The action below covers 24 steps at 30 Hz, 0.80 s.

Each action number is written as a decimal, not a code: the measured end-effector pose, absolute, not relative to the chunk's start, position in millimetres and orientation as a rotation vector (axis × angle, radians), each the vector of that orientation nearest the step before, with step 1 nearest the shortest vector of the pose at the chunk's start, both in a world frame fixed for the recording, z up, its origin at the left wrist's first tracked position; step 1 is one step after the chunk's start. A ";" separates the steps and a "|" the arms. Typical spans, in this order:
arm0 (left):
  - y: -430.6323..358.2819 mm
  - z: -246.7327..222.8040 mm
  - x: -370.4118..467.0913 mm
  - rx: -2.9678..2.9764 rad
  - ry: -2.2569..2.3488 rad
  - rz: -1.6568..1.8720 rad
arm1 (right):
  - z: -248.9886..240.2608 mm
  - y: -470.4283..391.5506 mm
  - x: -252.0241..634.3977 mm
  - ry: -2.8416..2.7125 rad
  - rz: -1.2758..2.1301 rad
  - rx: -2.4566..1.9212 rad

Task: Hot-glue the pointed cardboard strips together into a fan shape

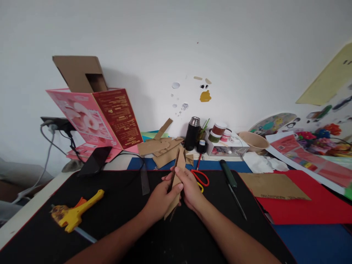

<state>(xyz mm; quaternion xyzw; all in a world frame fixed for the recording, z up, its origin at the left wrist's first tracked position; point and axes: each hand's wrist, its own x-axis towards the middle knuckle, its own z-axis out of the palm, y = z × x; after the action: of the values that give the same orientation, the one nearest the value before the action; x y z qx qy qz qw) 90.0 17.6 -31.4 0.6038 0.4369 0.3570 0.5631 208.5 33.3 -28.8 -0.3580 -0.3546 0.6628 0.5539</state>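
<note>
Cardboard piece, long and narrow, folded or layered (which, I cannot tell), stands tilted above the black mat on the bench, between both hands. The left hand is closed around its lower side, thumb pressed on the face; the right hand grips the opposite side, fingers curled in. It should be light and fairly stiff, not slippery, though likely to crease under hard squeezing; the long edges, pinched near the middle, look the best hold.

Beyond it, loose cardboard scraps lie piled near the black flask, whose inside is hidden. A dark bottle stands capped beside it. On the clear-sided box, a reddish-brown jar sits above a green jar, with a pink jar alongside; small pinkish items show within the box. The bowl's contents cannot be made out.
</note>
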 end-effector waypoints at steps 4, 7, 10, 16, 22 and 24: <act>17.7 -28.9 89.4 1.385 1.021 0.828 | -26.5 33.7 212.1 -0.833 1.610 -0.727; 15.0 -28.0 90.1 1.367 1.023 0.815 | -25.3 36.0 214.4 -0.774 1.611 -0.684; 11.4 -29.1 91.7 1.392 1.027 0.798 | -24.7 37.7 214.7 -0.753 1.577 -0.752; 7.4 -38.0 94.6 1.422 1.056 0.767 | -25.8 37.4 210.9 -0.760 1.545 -0.835; 7.1 -39.7 95.9 1.403 1.010 0.813 | -25.5 36.9 213.4 -0.783 1.579 -0.774; 8.2 -37.3 95.1 1.386 1.007 0.814 | -25.2 36.5 214.3 -0.779 1.608 -0.714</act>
<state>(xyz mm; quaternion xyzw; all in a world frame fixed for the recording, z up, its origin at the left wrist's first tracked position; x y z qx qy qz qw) 95.1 8.2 -37.3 0.5935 0.4315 0.3487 0.5831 214.3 36.5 -25.2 -0.3046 -0.3320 0.6855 0.5719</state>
